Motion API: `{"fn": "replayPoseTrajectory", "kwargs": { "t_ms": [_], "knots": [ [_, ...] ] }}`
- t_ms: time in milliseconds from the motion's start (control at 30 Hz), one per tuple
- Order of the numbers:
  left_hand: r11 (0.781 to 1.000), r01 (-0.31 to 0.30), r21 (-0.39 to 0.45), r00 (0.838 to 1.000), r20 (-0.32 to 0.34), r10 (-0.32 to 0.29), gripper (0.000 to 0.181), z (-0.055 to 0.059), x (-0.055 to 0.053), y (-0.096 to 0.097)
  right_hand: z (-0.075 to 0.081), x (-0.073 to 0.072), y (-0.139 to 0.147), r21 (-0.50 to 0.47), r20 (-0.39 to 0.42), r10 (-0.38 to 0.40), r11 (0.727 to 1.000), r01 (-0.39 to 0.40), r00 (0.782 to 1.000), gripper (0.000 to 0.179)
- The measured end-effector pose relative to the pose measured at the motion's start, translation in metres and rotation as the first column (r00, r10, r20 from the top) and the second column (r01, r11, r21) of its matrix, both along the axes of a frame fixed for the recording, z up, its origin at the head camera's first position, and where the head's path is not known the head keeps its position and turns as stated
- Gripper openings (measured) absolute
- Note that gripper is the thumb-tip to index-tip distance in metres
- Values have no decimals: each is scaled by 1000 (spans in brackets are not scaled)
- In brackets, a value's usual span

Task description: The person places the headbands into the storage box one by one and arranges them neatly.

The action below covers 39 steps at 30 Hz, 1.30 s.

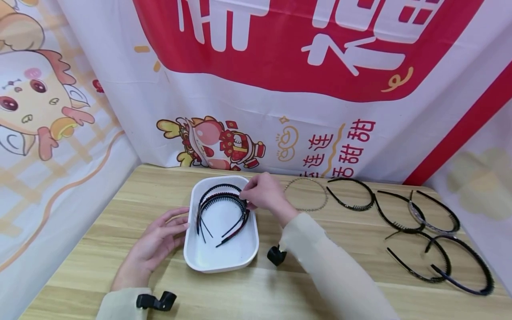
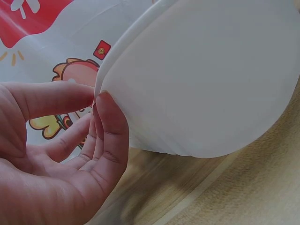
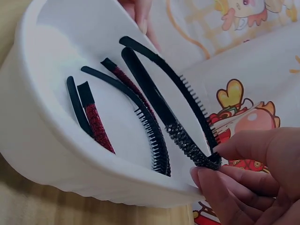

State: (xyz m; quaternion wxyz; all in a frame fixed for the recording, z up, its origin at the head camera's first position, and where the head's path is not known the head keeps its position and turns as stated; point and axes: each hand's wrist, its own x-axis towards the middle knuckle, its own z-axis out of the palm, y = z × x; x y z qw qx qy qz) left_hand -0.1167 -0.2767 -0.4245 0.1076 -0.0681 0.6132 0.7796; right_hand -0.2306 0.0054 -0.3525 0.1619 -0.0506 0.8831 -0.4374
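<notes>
A white plastic bin (image 1: 196,258) stands on the table with several headbands inside it. At its left side my left hand (image 1: 158,242) pinches the rim between thumb and finger; the left wrist view shows the fingertips right at the lip. My right hand (image 1: 264,191) reaches over the bin's far right corner and pinches the curved top of a black headband with sparkling stones (image 3: 190,143). A black toothed headband (image 3: 190,96) runs up to the same fingertips. Lower in the bin lie a red glitter headband (image 3: 98,124) and another black toothed headband (image 3: 152,131).
Right of the bin lies a thin gold-coloured beaded hoop (image 1: 306,210). Several more headbands are spread over the table's right side, including a black toothed one (image 1: 362,207) and a dark blue-black one (image 1: 484,271). A printed cloth (image 1: 224,98) hangs behind the table.
</notes>
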Motion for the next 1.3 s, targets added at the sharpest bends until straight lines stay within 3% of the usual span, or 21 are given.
{"fn": "replayPoseTrajectory", "kwargs": {
  "t_ms": [200,467,667,867,1067,1300],
  "knots": [
    [1000,2,3,1000,4,-2,38,1,1,1,4,-8,-11,147,-107,109,985,-93,988,8],
    [1000,11,10,1000,-5,-11,38,0,0,0,7,-10,-26,249,-74,132,962,-109,989,6],
    [1000,17,9,1000,-9,-17,38,-2,0,-1,7,-11,-38,431,-91,181,894,-125,979,13],
    [1000,15,4,1000,-7,-15,38,-3,-1,-2,2,-14,-51,572,-131,196,815,-87,972,11],
    [1000,2,-7,1000,7,-2,40,0,0,0,-7,-11,-54,648,-211,257,759,-62,943,16],
    [1000,-4,-6,1000,14,4,40,1,0,1,-14,-8,-55,702,-224,331,708,-84,917,15]
  ]
}}
